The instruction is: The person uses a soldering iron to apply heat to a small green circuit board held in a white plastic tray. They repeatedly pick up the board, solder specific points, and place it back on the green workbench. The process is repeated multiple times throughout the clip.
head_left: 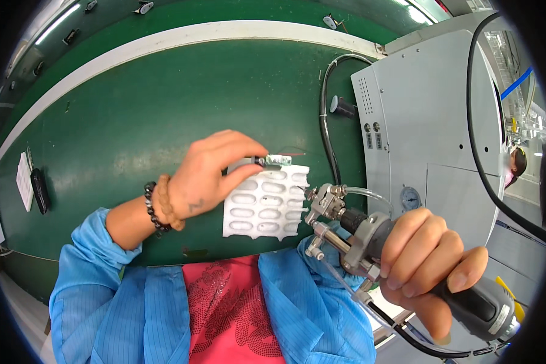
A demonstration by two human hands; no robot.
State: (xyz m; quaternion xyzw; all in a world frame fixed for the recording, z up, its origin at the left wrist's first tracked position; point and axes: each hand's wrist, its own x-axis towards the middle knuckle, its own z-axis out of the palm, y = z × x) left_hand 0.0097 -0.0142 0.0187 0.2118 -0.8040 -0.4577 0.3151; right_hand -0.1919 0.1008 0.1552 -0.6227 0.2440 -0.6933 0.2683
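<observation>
Between the thumb and fingers of my left hand [209,167] is a small electronic part [279,160] with a black end, a green circuit board and a thin red wire. It hovers at the far edge of a white tray [256,206] with rows of oval pockets, which lies on the green bench. My right hand [421,261] wraps around the dark grip of a power screwdriver [485,306]. The tool's metal nozzle head [329,203], fitted with clear air tubes, points left toward the tray's right edge, apart from the part.
A grey machine cabinet [428,121] with a round gauge [410,198] stands on the right. A black hose [324,109] curves over the bench beside a short black cylinder [343,107]. Far left lies a long black object [40,189] by a white sheet. Another person [517,165] appears at far right.
</observation>
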